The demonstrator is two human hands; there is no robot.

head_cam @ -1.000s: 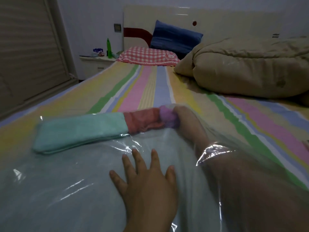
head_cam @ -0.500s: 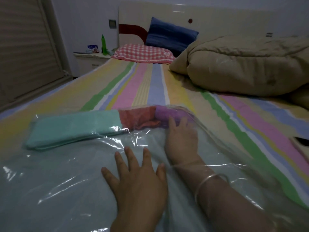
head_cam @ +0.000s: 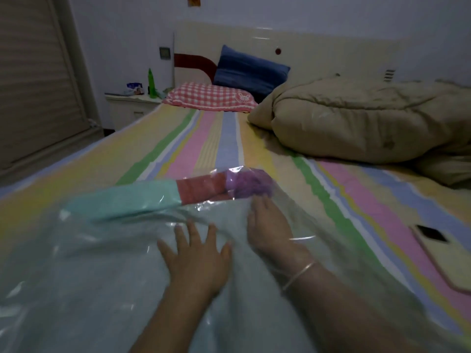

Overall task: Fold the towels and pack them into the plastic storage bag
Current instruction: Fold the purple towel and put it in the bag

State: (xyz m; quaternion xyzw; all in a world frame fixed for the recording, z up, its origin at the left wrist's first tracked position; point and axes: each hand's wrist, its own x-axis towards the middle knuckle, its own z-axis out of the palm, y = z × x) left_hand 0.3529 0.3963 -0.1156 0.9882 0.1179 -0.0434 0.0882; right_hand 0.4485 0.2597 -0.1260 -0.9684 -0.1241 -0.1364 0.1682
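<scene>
Lying splayed atop the plastic bag (head_cam: 89,263), left hand (head_cam: 196,261) flanks straight-fingered right hand (head_cam: 270,225) inside, near purple towel (head_cam: 251,183).

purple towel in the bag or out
In the bag: the purple towel lies under its glossy clear plastic, beside the red towel.

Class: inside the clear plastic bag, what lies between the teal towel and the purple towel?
A folded red towel lies between the folded teal towel and the purple towel, inside the clear plastic bag, seen in the head view.
</scene>
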